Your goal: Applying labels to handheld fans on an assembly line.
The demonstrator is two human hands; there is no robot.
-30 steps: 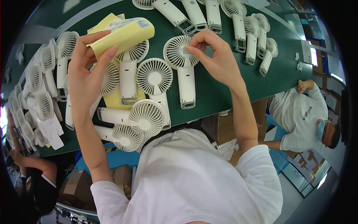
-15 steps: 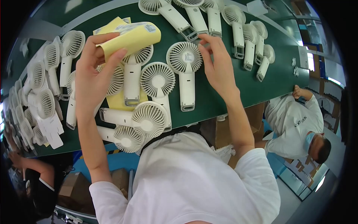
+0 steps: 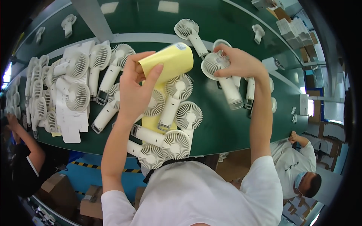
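My left hand (image 3: 137,90) pinches a curled yellow label sheet (image 3: 171,64) with a small blue-and-white label near its far corner. The sheet bends over several white handheld fans, among them one with an upright round head (image 3: 179,87), one beside it (image 3: 189,115) and one lying sideways (image 3: 176,144). Farther right, my right hand (image 3: 243,64) is closed around the round head of another white handheld fan (image 3: 230,93), whose handle points toward me. Part of that fan's head is covered by my fingers. Another fan lies partly hidden behind it.
More yellow sheet (image 3: 151,122) lies under the near fans. To the left, many fans rest on and around white cardboard pieces (image 3: 71,126) on the green table (image 3: 215,128). One fan (image 3: 187,29) lies ahead. A co-worker in white (image 3: 296,158) sits at the right; another person's arm (image 3: 28,141) shows left.
The view has turned, shifting the table's contents in the picture. My right hand, earlier beside a labelled fan, now grips a fan farther out. My left hand still holds the yellow sheet.
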